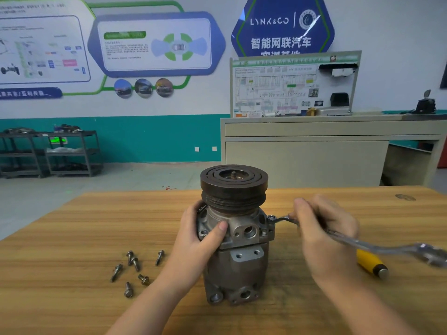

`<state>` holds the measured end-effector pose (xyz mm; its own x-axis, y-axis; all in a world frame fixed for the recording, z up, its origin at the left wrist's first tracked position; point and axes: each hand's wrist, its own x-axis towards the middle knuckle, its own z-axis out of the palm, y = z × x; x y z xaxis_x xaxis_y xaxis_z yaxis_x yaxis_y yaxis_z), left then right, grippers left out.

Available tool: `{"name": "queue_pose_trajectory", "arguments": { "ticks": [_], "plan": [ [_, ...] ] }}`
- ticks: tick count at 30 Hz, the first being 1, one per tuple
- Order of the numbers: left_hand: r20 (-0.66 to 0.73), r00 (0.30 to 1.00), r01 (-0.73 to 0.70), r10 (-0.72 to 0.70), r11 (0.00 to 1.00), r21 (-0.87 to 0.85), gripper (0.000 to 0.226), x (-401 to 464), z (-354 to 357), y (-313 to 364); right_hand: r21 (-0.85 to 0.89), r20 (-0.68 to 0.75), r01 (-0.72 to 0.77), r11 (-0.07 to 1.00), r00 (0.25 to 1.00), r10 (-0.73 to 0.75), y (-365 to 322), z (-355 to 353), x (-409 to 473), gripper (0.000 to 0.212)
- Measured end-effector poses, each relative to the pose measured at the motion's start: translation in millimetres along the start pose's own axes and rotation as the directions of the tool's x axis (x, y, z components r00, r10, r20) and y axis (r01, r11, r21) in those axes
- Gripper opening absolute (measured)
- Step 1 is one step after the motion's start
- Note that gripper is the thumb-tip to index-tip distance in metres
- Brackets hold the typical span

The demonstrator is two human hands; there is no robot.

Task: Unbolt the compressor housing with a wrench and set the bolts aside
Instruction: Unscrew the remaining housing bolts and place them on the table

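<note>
the grey cast-metal compressor housing [238, 257] stands upright on the wooden counter [96, 226], its dark grooved pulley [234, 187] on top. the left hand [200, 235] has its grip wrapped around the housing's upper flange, thumb across the front. the right hand [324, 228] has its grip clenched on the shiny steel wrench [362, 240], whose ring end sits on a bolt [271, 217] at the flange's right edge. six loose flanged bolts [135, 272] lie on the counter left of the housing. a yellow-handled tool [371, 262] lies beneath the wrench.

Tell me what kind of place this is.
Probably an automotive training workshop: a car-brand wall sign, a wiring-diagram teaching board on a bench, and a compressor being unbolted on a wooden table.
</note>
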<state>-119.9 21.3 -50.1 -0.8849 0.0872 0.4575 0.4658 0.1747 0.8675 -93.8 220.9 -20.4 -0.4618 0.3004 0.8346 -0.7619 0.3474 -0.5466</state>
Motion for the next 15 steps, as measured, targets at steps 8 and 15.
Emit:
{"name": "queue_pose_trajectory", "arguments": {
  "ticks": [8, 15],
  "plan": [
    [0.012, 1.0, 0.008, -0.006, 0.991, -0.13, 0.074, 1, 1, 1, 0.624, 0.231, -0.697, 0.353, 0.596, 0.769, 39, -4, 35, 0.046],
    [0.037, 0.999, 0.019, -0.015, 0.993, -0.114, 0.085, 7, -5, -6, 0.73, 0.079, -0.633, 0.257, 0.452, 0.888, 35, -5, 29, 0.026]
  ]
}}
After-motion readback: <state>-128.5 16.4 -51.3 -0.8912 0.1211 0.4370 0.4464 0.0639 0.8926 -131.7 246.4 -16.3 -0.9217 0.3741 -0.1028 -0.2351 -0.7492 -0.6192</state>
